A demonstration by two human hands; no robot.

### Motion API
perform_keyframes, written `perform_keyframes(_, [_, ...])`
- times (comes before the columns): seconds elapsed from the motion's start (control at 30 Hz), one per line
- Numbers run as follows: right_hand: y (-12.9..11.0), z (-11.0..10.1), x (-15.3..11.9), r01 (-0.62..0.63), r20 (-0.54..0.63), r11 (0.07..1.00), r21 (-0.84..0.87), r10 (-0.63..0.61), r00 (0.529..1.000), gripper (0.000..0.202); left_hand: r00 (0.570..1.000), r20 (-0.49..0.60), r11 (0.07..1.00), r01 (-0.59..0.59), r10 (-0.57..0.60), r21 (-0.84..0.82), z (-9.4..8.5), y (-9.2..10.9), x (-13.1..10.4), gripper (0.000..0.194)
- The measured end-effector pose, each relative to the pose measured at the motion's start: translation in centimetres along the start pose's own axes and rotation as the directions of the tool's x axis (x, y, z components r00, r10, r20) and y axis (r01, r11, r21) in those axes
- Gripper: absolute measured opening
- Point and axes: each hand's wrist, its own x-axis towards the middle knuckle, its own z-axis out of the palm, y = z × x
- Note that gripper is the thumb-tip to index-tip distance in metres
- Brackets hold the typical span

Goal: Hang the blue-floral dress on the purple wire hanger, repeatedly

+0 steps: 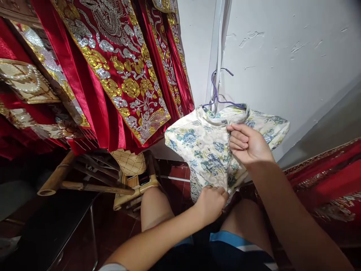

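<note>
A cream shirt [208, 150] with blue and yellow floral print hangs in front of me on a purple hanger [216, 98], its short sleeves spread to both sides. Just below the collar, my right hand [248, 145] has its fingers curled and pinches the edge of the front opening. Lower down, my left hand [212, 201] is closed on the same front edge near the hem, holding the cloth taut. The fabric hides the left fingertips. To the right of the held edge the other front panel shows partly, behind my right hand.
Red garments [118, 67] with gold and silver sequin embroidery hang at the left. A bamboo chair [98, 187] stands below them, with a black seat [53, 222] nearby. The white wall [282, 56] rises behind the shirt. Red fringed cloth [332, 180] is at the right.
</note>
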Motion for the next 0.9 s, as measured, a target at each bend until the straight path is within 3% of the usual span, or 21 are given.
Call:
perform_keyframes(0.1, [-0.7, 0.5, 0.2, -0.035, 0.059, 0.999, 0.012, 0.034, 0.998, 0.029, 0.994, 0.110, 0.992, -0.002, -0.012, 0.126, -0.9, 0.7, 0.8, 0.015])
perform_keyframes(0.2, [-0.4, 0.3, 0.3, -0.019, 0.092, 1.000, 0.005, 0.018, 0.996, 0.026, 0.992, 0.125, 0.990, -0.018, 0.001, 0.138, -0.6, 1.1, 1.2, 0.017])
perform_keyframes(0.5, [1.2, -0.9, 0.2, 0.203, 0.146, 0.971, -0.128, -0.184, 0.972, 0.013, 0.981, 0.175, 0.996, -0.093, 0.088, 0.019, -1.4, -0.8, 1.5, 0.027])
perform_keyframes(0.57, [1.4, -0.9, 0.2, 0.261, 0.146, 0.956, -0.137, -0.241, 0.959, 0.013, 0.970, 0.193, 0.985, -0.129, 0.149, -0.113, -1.2, -0.9, 1.4, 0.027])
perform_keyframes(0.63, [1.5, -1.0, 0.1, 0.304, 0.149, 0.943, -0.137, -0.284, 0.947, 0.013, 0.968, 0.114, 0.926, -0.177, 0.226, -0.333, -1.3, -1.3, 1.5, 0.021])
perform_keyframes(0.7, [1.6, -1.1, 0.1, 0.320, 0.156, 0.939, -0.129, -0.299, 0.941, 0.014, 0.979, -0.117, 0.839, -0.204, 0.168, -0.504, -2.3, -2.0, 1.8, 0.014])
perform_keyframes(0.73, [1.6, -1.1, 0.1, 0.321, 0.161, 0.939, -0.126, -0.300, 0.940, 0.014, 0.964, -0.259, 0.804, -0.203, 0.063, -0.559, -3.2, -2.5, 2.0, 0.013])
perform_keyframes(0.77, [1.5, -1.2, 0.1, 0.322, 0.167, 0.939, -0.123, -0.300, 0.939, 0.014, 0.915, -0.398, 0.773, -0.202, -0.070, -0.601, -4.4, -3.0, 2.4, 0.014])
perform_keyframes(0.83, [1.4, -1.3, 0.1, 0.325, 0.181, 0.938, -0.122, -0.301, 0.936, 0.015, 0.748, -0.592, 0.709, -0.240, -0.300, -0.663, -7.4, -4.1, 3.3, 0.019])
perform_keyframes(0.87, [1.3, -1.3, 0.0, 0.329, 0.185, 0.936, -0.122, -0.304, 0.934, 0.015, 0.661, -0.656, 0.691, -0.280, -0.363, -0.666, -8.9, -4.6, 3.8, 0.023])
perform_keyframes(0.9, [1.3, -1.3, -0.1, 0.329, 0.189, 0.937, -0.119, -0.303, 0.934, 0.015, 0.608, -0.694, 0.693, -0.305, -0.386, -0.653, -10.4, -5.1, 4.3, 0.029])
